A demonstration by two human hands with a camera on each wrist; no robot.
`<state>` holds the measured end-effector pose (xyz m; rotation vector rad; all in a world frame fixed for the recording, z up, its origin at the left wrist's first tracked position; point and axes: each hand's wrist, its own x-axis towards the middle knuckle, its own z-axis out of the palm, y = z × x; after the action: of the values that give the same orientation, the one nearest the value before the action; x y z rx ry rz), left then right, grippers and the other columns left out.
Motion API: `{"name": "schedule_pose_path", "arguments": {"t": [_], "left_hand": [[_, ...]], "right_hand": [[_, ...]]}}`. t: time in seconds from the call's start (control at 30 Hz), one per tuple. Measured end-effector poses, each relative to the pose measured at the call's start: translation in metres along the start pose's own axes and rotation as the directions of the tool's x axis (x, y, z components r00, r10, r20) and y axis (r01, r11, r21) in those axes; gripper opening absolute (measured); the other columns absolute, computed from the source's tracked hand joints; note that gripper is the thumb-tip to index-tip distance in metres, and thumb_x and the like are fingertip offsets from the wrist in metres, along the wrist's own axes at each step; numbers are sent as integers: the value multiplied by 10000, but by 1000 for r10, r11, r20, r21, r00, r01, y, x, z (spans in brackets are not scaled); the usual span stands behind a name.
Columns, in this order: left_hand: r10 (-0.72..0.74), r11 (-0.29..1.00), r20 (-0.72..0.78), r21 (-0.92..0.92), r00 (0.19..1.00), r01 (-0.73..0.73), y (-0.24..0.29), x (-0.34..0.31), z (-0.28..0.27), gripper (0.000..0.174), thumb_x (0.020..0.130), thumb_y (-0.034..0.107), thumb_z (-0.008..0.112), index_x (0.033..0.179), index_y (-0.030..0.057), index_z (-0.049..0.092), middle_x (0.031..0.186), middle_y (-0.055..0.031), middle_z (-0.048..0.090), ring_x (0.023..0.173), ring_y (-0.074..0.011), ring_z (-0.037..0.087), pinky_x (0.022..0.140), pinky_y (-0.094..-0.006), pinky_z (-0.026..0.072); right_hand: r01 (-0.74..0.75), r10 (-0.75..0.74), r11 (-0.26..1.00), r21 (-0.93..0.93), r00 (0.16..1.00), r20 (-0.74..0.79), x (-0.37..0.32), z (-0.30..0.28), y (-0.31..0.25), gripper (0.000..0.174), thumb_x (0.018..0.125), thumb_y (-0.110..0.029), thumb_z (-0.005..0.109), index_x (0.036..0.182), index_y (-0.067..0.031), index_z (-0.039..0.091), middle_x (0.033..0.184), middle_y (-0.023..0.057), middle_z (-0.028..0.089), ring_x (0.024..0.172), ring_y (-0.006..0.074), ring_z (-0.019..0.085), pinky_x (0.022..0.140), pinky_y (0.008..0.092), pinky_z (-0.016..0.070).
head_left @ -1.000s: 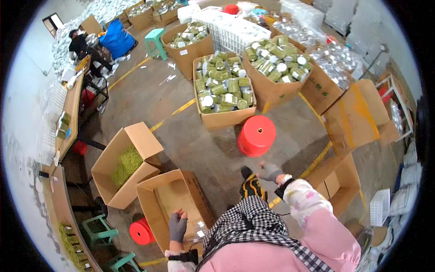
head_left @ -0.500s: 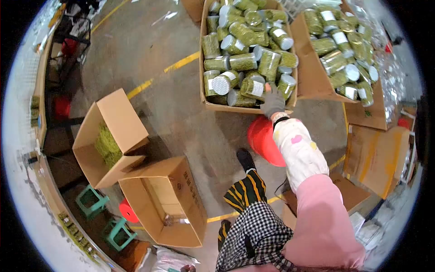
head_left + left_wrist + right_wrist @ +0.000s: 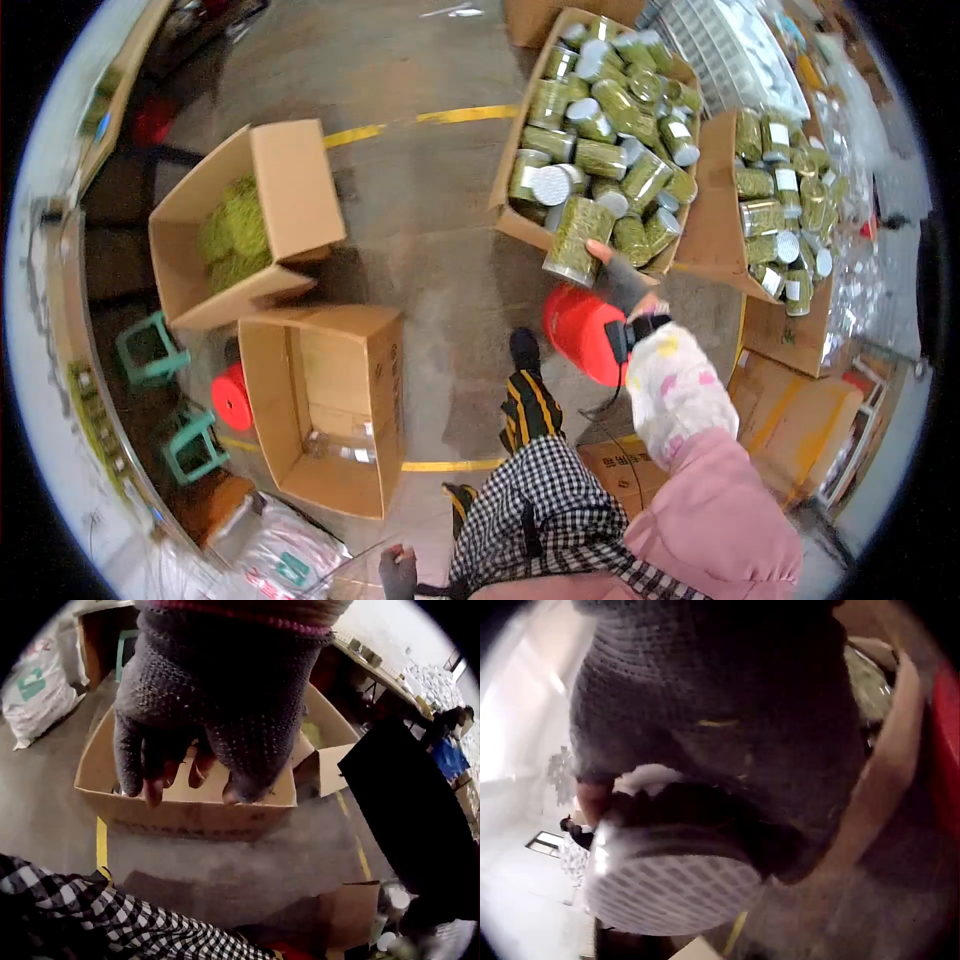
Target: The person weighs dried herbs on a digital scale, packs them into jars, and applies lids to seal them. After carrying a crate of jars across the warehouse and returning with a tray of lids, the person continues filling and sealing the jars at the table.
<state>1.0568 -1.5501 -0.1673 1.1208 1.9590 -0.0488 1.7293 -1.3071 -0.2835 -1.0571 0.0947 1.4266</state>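
My right hand [image 3: 625, 280], in a grey fingerless glove, grips a clear jar of green contents [image 3: 578, 238] at the near edge of a carton [image 3: 520, 222] heaped with similar jars. In the right wrist view the glove [image 3: 720, 712] covers most of the picture, above the jar's ridged pale lid [image 3: 675, 892]. My left hand [image 3: 399, 572] hangs low at the bottom of the head view, holding nothing. In the left wrist view this gloved hand [image 3: 210, 712] has its fingers loosely bent, with an open carton [image 3: 187, 814] behind them.
A red stool [image 3: 585, 335] stands below the jar carton. To the left are a carton of green material [image 3: 290, 190] and a carton with a few clear items [image 3: 385, 430]. Another jar carton [image 3: 715, 200] is at the right. Green stools [image 3: 150, 355] and a white sack [image 3: 290, 550] lie lower left.
My right hand has reached from beside the red stool to the jar carton, and a jar is now in its grip, tilted over the near edge. The head view has shifted.
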Motion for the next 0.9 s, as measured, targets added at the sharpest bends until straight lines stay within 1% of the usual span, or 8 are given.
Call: {"name": "schedule_pose_path", "arguments": {"t": [0.13,0.47,0.67,0.73,0.77,0.8,0.87,0.9], "left_hand": [[-146,961,13,-234,989,145,-67,-16,-3,413,875,270,726,1116,-49,622,970,-180,663,934,-274,653,818,-393,537],[39,985,-461,-132,887,-113,-335,-115,-121,600,797,213,759,1297,10,496,1124,-241,581,1103,-430,559,925,-482,491],[233,929,-762,-9,604,-370,-299,-231,-280,876,752,319,841,1450,26,400,1403,-286,432,1219,-459,517,963,-468,496],[244,917,-786,-3,568,-398,-317,-250,-295,907,759,359,836,1467,23,379,1427,-330,401,1243,-500,495,946,-488,510],[209,924,-839,0,503,-383,-332,-251,-289,925,762,367,833,1476,19,358,1443,-345,376,1246,-509,492,930,-490,520],[177,934,-881,10,439,-356,-335,-254,-282,943,766,376,830,1484,16,336,1458,-361,350,1249,-518,488,914,-492,530],[112,958,-898,-16,426,-285,-351,-257,-281,944,773,370,823,1482,5,318,1441,-371,344,1250,-533,465,963,-504,499],[35,967,-915,-69,401,-244,-361,-258,-287,967,774,389,825,1474,-12,292,1433,-356,343,1265,-521,433,1004,-513,455]], "right_hand": [[-403,269,861,311,879,393,-79,94,114,612,946,-431,621,1420,-68,484,1353,168,590,1234,320,583,1090,511,434],[-799,769,562,-214,410,490,-402,333,505,663,976,-491,523,1480,-71,429,1408,152,557,1267,342,557,1126,574,381],[-614,975,221,-758,126,183,-565,403,655,635,987,-356,606,1489,-41,378,1423,152,537,1312,286,524,1143,471,383],[330,795,571,-751,6,607,-613,421,688,686,955,-250,686,1488,-12,327,1400,133,523,1235,240,564,1087,398,452],[9,776,631,-776,-10,631,-639,428,701,778,899,-195,759,1488,2,290,1400,101,512,1219,202,562,1084,380,455],[463,601,739,-489,-124,790,-642,426,709,770,882,-196,775,1474,-3,323,1399,89,519,1240,184,547,1083,374,451],[-380,953,259,-888,-51,299,-679,463,732,777,889,-208,763,1494,0,322,1430,93,496,1282,165,502,1073,356,441],[-392,949,265,-881,-58,311,-694,472,741,777,889,-208,763,1494,0,322,1430,93,496,1282,165,502,1073,356,441]]}}
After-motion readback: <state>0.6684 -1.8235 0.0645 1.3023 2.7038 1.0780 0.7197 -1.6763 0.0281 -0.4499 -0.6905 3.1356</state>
